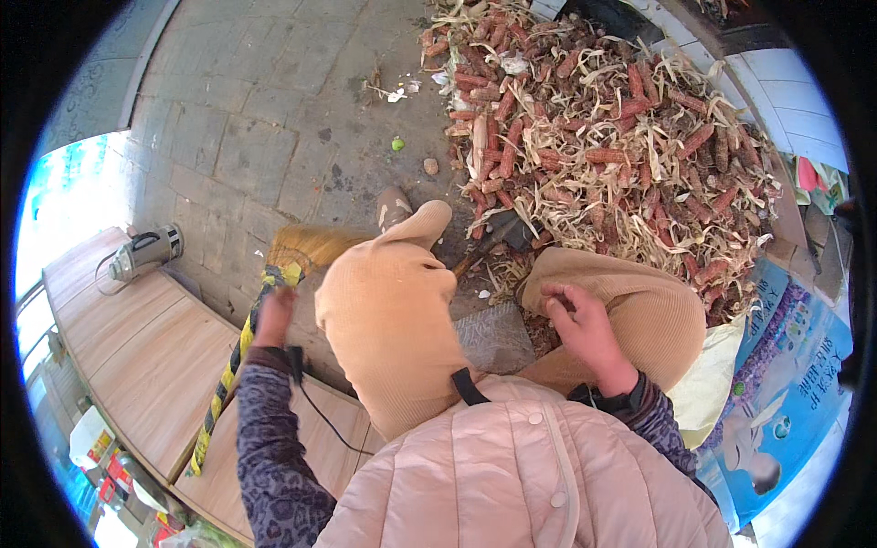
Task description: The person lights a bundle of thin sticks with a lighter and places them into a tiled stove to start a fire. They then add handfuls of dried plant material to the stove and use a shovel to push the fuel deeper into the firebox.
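My left hand [275, 316] is at the yellow-and-black wrapped handle [240, 356] of a broom, near its upper binding. The fingers are blurred, so their grip cannot be made out. The broom's tan bristles [318, 245] lie over the paving beside my knee. My right hand [582, 329] rests over my right thigh, fingers curled and nothing seen in them. Ahead and to the right lies a big heap of red corn cobs and dry husks [616, 151]. A dark shovel blade [514, 229] with a wooden handle [473, 259] lies at the heap's near edge.
Light wooden boards [151, 342] stand on the left, with a metal flask [147, 252] on them. A small green fruit [397, 144] and a round brown lump [430, 166] lie on the stone paving [253, 151]. A printed blue sheet [788, 411] and a pale sack [706, 383] are at right.
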### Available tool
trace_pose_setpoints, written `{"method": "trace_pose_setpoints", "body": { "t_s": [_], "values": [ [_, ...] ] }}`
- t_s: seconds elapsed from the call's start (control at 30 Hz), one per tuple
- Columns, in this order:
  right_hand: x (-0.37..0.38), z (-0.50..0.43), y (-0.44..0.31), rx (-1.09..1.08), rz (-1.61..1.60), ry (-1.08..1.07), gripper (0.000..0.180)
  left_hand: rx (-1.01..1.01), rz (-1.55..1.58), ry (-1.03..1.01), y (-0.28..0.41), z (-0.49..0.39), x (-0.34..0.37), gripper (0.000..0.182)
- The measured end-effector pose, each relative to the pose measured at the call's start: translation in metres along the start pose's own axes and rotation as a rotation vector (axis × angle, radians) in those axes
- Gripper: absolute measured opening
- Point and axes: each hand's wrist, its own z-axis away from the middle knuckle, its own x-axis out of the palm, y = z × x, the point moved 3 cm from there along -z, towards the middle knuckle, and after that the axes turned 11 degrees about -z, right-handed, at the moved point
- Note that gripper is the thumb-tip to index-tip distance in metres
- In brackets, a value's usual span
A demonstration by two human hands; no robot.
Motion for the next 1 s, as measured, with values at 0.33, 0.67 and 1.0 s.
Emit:
{"method": "trace_pose_setpoints", "body": {
  "t_s": [0.33, 0.67, 1.0],
  "values": [
    [0.002, 0.010, 0.004, -0.160, -0.222, 0.022, 0.023, 0.357, 0.640, 0.609, 0.203, 0.194, -0.281, 0.029],
    [-0.006, 0.035, 0.029, -0.169, -0.322, 0.145, 0.022, 0.639, 0.534, 0.406, 0.413, 0.112, -0.053, 0.033],
    [-0.028, 0.021, 0.029, 0.075, -0.219, 0.033, 0.029, 0.228, -0.127, -0.171, 0.334, 0.015, 0.193, 0.029]
  ]
}}
